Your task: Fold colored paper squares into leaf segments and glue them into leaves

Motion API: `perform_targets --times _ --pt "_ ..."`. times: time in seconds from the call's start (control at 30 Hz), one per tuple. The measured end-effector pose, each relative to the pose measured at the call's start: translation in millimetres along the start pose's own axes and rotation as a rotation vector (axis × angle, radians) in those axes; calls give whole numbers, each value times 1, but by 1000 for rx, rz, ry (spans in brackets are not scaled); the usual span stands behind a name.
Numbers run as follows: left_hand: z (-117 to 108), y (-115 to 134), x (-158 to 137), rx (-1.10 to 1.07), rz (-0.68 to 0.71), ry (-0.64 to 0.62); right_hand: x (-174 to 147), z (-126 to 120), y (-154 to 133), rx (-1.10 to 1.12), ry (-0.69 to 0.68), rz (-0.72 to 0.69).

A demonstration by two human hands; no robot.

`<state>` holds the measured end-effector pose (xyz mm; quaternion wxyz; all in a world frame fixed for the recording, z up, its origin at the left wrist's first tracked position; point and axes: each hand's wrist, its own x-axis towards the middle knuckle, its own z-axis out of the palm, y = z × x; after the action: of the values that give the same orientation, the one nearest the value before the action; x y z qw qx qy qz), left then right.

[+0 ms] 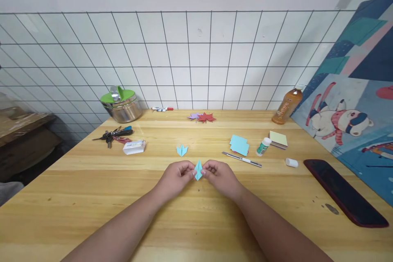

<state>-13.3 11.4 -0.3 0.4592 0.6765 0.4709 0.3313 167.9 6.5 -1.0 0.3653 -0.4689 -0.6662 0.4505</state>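
Between my two hands is a small piece of folded blue paper (198,170), shaped like a narrow diamond with a crease down its middle. My left hand (176,177) pinches its left edge between thumb and fingers. From the other side, my right hand (221,177) grips the right edge the same way. Just beyond my left hand, a finished-looking blue folded paper piece (182,150) with several points lies on the table. Square blue paper sheets (239,145) are stacked beyond my right hand, and a utility knife (242,159) lies in front of them.
A glue stick (263,146), its white cap (291,162), a notepad (278,139), a phone (345,192) and a drink bottle (287,105) are at right. Red and purple paper leaves (206,117) lie behind. Leftward are a metal pot (123,110), keys (113,135), a small box (134,147) and markers (162,109).
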Motion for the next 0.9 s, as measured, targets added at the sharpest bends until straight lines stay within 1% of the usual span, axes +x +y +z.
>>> perform_targets --times 0.07,0.23,0.3,0.4,0.5,0.67,0.77,0.9 --pt "0 0 -1 6 10 19 -2 2 -4 -18 31 -13" --pt "2 1 -3 93 25 53 -4 7 -10 -195 63 -44" --pt "1 1 -3 104 23 67 -4 7 -8 -207 69 -46" --pt "1 2 -3 74 3 79 -2 5 -4 -167 84 -44" --pt "3 2 -2 30 -4 70 -3 3 -4 -158 111 -39" --pt "8 0 -3 -17 -24 31 -5 4 -6 -275 94 -65" --pt "9 0 -3 -45 -29 8 -4 4 -6 -304 88 -68" --pt "8 3 -5 9 10 0 -5 4 -6 -323 91 -50"
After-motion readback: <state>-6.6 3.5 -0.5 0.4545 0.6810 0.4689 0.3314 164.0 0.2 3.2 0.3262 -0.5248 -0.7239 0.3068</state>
